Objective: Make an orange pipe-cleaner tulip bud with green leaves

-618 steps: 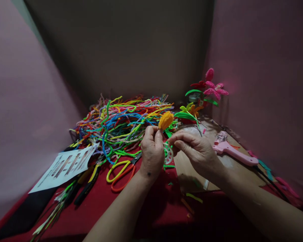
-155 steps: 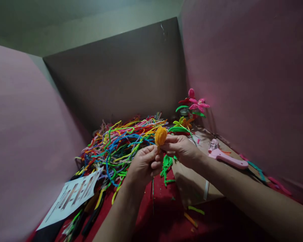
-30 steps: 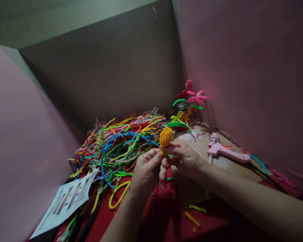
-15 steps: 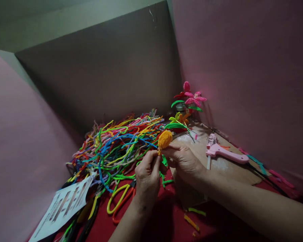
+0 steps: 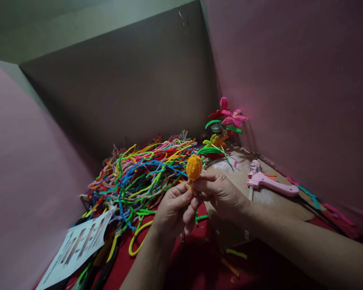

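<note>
An orange pipe-cleaner flower bud (image 5: pixel 194 167) stands upright above my two hands. My right hand (image 5: pixel 219 193) pinches it just below the bud. My left hand (image 5: pixel 172 207) closes its fingertips on the stem right beside the right fingers. A green pipe cleaner (image 5: pixel 199 217) shows below the hands. Behind them spreads a big tangle of coloured pipe cleaners (image 5: pixel 139 173) on the red cloth (image 5: pixel 205 257).
Pink glue gun (image 5: pixel 270 183) lies on a brown board (image 5: pixel 278 201) at the right. Finished pink and orange flowers (image 5: pixel 226 121) stand in the far corner. Scissors with yellow handles (image 5: pixel 136 241) and a white printed sheet (image 5: pixel 75 245) lie at the left. Pink walls close in on both sides.
My left hand has slid back up against the right fingers under the bud. The bud has turned more upright and shifted slightly left. The view is almost unchanged.
</note>
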`<state>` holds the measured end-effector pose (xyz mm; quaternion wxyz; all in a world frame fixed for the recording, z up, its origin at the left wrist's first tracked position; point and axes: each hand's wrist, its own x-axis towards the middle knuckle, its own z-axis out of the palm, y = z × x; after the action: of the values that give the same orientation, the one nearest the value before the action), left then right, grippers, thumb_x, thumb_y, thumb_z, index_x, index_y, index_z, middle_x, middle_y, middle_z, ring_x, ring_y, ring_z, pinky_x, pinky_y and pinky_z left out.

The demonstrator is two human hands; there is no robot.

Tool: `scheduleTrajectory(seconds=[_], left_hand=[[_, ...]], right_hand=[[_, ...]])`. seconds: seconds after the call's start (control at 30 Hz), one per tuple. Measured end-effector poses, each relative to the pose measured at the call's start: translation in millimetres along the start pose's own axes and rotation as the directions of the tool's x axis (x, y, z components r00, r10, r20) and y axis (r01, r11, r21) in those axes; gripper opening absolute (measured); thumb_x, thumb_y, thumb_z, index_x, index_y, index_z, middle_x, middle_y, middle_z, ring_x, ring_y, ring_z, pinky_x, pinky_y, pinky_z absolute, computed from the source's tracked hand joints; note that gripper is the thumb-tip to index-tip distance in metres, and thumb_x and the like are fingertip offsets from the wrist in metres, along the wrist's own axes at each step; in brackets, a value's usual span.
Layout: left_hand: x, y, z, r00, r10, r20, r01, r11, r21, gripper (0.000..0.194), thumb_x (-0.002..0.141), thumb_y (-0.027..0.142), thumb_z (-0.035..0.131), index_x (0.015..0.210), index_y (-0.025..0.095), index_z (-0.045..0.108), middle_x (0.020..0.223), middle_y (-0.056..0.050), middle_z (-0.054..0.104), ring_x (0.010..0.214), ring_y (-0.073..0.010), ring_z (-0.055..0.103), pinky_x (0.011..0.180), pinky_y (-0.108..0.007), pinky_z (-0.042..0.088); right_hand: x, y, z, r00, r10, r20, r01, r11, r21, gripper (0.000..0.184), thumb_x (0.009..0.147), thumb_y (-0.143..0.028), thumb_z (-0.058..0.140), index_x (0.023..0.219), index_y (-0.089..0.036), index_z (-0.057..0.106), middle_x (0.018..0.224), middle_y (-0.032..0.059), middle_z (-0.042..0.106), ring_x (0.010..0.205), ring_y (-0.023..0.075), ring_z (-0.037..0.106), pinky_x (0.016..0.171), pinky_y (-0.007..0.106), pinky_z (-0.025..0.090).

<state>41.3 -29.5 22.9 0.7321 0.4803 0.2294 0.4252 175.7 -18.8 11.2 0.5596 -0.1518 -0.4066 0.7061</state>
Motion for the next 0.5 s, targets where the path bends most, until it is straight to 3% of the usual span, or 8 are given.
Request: scheduleTrajectory(seconds=[0.1, 0.17, 0.27, 0.37, 0.43, 0.5], left_hand=[[1, -2, 10.2, 0.979, 0.124, -0.162, -0.081, 0.965, 0.248, 0.011, 0.079, 0.025, 0.058, 0.078, 0.014, 0.055, 0.062, 0.003, 0.058, 0.037, -0.0071, 0.05, 0.034, -0.02, 0.046], [1, -6, 14.8, 0.941, 0.23, -0.246, -0.099, 0.887, 0.451, 0.014, 0.076, 0.026, 0.062, 0.083, 0.016, 0.056, 0.064, 0.003, 0.059, 0.044, -0.0092, 0.054, 0.041, -0.022, 0.048], [0, -15, 14.4, 0.833, 0.472, -0.287, -0.127, 0.67, 0.732, 0.014, 0.074, 0.025, 0.064, 0.086, 0.019, 0.059, 0.061, 0.003, 0.057, 0.047, -0.0098, 0.053, 0.048, -0.021, 0.044], [-3, -20, 11.0, 0.743, 0.638, -0.204, -0.138, 0.444, 0.885, 0.006, 0.074, 0.022, 0.062, 0.08, 0.021, 0.063, 0.059, 0.002, 0.056, 0.053, -0.0107, 0.054, 0.054, -0.02, 0.041], [-4, -18, 11.5, 0.736, 0.655, -0.172, -0.132, 0.389, 0.912, 0.005, 0.076, 0.022, 0.061, 0.079, 0.021, 0.065, 0.058, 0.002, 0.055, 0.053, -0.0105, 0.053, 0.055, -0.02, 0.04], [-6, -14, 14.4, 0.772, 0.602, -0.204, -0.114, 0.447, 0.887, 0.007, 0.079, 0.024, 0.057, 0.078, 0.02, 0.063, 0.053, 0.003, 0.052, 0.046, -0.0093, 0.05, 0.05, -0.02, 0.04]], right_hand=[[2, 3, -1, 0.998, 0.017, -0.068, -0.017, 1.0, -0.001, 0.011, 0.067, -0.026, 0.07, 0.07, -0.016, 0.068, 0.061, -0.0024, 0.054, 0.05, 0.0081, 0.047, 0.046, 0.023, 0.032], [4, 5, -2, 0.994, 0.039, -0.101, -0.038, 0.999, 0.011, 0.011, 0.067, -0.026, 0.07, 0.071, -0.016, 0.068, 0.059, -0.0033, 0.054, 0.045, 0.0077, 0.045, 0.043, 0.023, 0.029], [5, 6, -3, 0.987, 0.05, -0.153, -0.045, 0.998, 0.034, 0.011, 0.064, -0.023, 0.072, 0.071, -0.017, 0.068, 0.057, -0.0042, 0.054, 0.046, 0.0063, 0.041, 0.044, 0.021, 0.026], [5, 8, -4, 0.984, 0.05, -0.169, -0.047, 0.999, 0.021, 0.013, 0.063, -0.023, 0.072, 0.073, -0.016, 0.069, 0.06, -0.0042, 0.055, 0.049, 0.0048, 0.037, 0.046, 0.021, 0.023], [5, 8, -5, 0.988, 0.052, -0.149, -0.052, 0.999, 0.002, 0.013, 0.064, -0.024, 0.071, 0.073, -0.016, 0.069, 0.059, -0.0046, 0.053, 0.048, 0.0045, 0.033, 0.046, 0.021, 0.021], [5, 8, -6, 0.991, 0.045, -0.123, -0.048, 0.999, -0.024, 0.012, 0.065, -0.025, 0.072, 0.071, -0.015, 0.068, 0.058, -0.005, 0.051, 0.048, 0.0044, 0.032, 0.046, 0.022, 0.02]])
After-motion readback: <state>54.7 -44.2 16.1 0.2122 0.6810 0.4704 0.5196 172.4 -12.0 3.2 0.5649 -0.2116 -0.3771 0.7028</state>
